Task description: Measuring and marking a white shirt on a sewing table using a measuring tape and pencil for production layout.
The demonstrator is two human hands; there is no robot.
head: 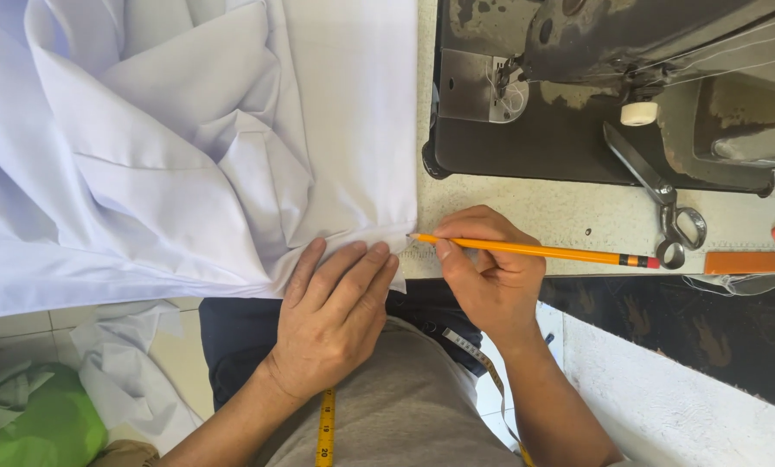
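the right hand point(491, 281) grips a pencil point(543, 252), its tip at the cloth point(232, 138) edge. just beside it, the left hand point(336, 316) lies flat and loose on that cloth. beyond both, a speckled table point(534, 212) carries a sewing machine point(612, 86), cut off above, and scissors point(664, 203). a clear ruler, perhaps, shows under the pencil tip.

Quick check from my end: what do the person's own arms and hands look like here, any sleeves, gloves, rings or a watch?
Both forearms are bare right up to the bottom edge of the picture, with no sleeves in view. The left hand and the right hand wear no gloves, and no ring, watch or bracelet shows on either. Fingernails are short and unpainted. A yellow measuring tape hangs down the grey shirt between the arms.
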